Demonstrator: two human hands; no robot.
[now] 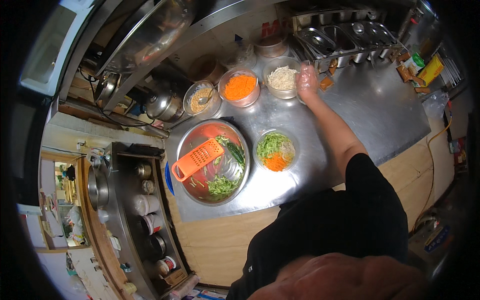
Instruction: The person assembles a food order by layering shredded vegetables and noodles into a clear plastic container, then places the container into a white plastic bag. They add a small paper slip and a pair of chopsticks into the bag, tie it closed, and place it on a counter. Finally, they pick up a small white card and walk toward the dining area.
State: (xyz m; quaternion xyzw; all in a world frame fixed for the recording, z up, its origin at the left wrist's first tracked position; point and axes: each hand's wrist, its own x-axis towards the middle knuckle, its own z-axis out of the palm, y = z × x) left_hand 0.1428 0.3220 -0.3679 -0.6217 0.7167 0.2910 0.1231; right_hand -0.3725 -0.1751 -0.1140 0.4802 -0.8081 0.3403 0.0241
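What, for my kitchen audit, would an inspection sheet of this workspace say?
Surface: steel worktop, shiny with glare.
Things in use: bowl of white shreds; bowl of mixed shreds; orange grater overlapping steel basin's left rim.
Clutter: packets at upper right.
Hands: gloved right hand at the first bowl, grip unclear; left hand not seen.
Cables: dark cable at upper left; yellow cord or hose at right.
Surroundings: steel shelf unit at left with pots and tubs.

Noodle-like strands are creamy white, carrot shreds vivid orange, cucumber shreds light green, the grater orange-red, the desk silvery grey, the sleeve plain black.
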